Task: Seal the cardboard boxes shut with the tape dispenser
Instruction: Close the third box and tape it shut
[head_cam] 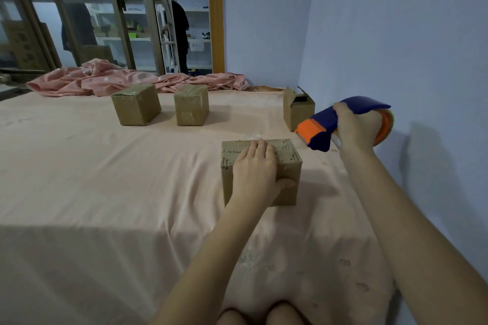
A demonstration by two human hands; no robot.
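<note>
A closed cardboard box (287,163) stands on the pink sheet in front of me. My left hand (256,169) lies flat on its top, fingers straight, thumb down its near side. My right hand (355,125) grips a blue and orange tape dispenser (324,128), held in the air to the right of the box, its orange end pointing left. Farther back stand two taped boxes, one on the left (136,104) and one on the right (191,108). A box with open flaps (297,108) stands by the wall.
A crumpled pink blanket (126,79) lies along the far edge of the sheet-covered surface (105,179). A blue wall (396,34) runs close on the right. Behind glass doors (79,21), two people stand near white shelves. My knees (264,314) show at the bottom.
</note>
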